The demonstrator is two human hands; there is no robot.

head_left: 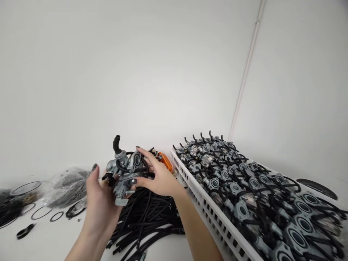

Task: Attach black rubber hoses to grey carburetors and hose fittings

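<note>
A silver carburetor [126, 170] with a black rubber boot on top is raised above the white table, between my two hands. My left hand [100, 197] cradles it from the left and below, thumb pointing up. From the right, my right hand [159, 177] grips its flange side, the thumb across the front and the fingers over the far edge. Behind and under the hands lies a heap of black rubber hoses [146, 217].
On the right, a white plastic basket [217, 221] is filled with many similar carburetors. An orange object [165, 162] sits behind my right hand. Leftward lie a clear plastic bag [65, 186], black rings [57, 216] and a dark hose bundle [11, 208]. A wall rises behind.
</note>
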